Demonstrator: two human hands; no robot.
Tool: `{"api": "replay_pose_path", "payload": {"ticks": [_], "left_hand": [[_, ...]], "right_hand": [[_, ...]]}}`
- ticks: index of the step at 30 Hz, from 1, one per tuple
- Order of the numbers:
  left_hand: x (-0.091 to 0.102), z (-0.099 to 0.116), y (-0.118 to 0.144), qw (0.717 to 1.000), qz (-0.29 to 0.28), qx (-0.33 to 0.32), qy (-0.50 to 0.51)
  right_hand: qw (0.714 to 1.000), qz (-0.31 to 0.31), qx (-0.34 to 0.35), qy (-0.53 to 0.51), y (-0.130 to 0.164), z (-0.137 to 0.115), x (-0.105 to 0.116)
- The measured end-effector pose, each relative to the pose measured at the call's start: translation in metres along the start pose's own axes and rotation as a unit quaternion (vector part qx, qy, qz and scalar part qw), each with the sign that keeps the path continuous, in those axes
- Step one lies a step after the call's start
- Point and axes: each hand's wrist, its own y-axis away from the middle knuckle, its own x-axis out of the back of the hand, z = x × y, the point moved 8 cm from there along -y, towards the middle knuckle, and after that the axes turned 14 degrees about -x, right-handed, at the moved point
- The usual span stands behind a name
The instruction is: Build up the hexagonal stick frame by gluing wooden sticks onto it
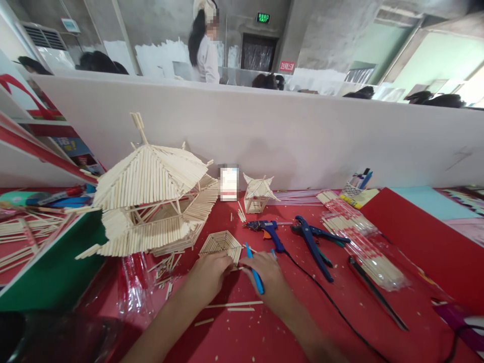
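Note:
A small hexagonal piece of wooden sticks lies on the red table in front of me, with a hollow in its middle. My left hand is closed on its near edge, the fingers curled and partly hidden. Close by on the right, my right hand has a blue pen tucked in it, tilted across the thumb side. Its fingertips reach toward the piece's right corner; whether they touch it I cannot tell. A few loose sticks lie between my forearms.
A large stick pavilion stands at left, a small one behind. To the right are a glue gun with a cord, blue-handled cutters, bagged sticks and a black knife-like tool. A white partition closes the back.

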Motion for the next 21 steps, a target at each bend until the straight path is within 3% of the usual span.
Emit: {"api": "replay_pose_path", "payload": {"ticks": [6, 9, 13, 21], "left_hand": [[0.003, -0.006, 0.000, 0.999, 0.007, 0.013, 0.047], [0.012, -0.020, 0.006, 0.991, 0.042, 0.022, 0.123], [0.023, -0.043, 0.014, 0.988, 0.085, 0.058, 0.119], [0.019, -0.053, 0.013, 0.982, 0.064, 0.087, 0.154]], "right_hand": [[1.000, -0.021, 0.007, 0.008, -0.004, 0.010, -0.015], [1.000, -0.014, 0.009, 0.009, -0.005, 0.010, -0.014], [1.000, -0.017, 0.009, 0.003, -0.006, 0.008, -0.011], [0.998, -0.042, 0.031, -0.040, -0.008, 0.002, -0.014]]}}
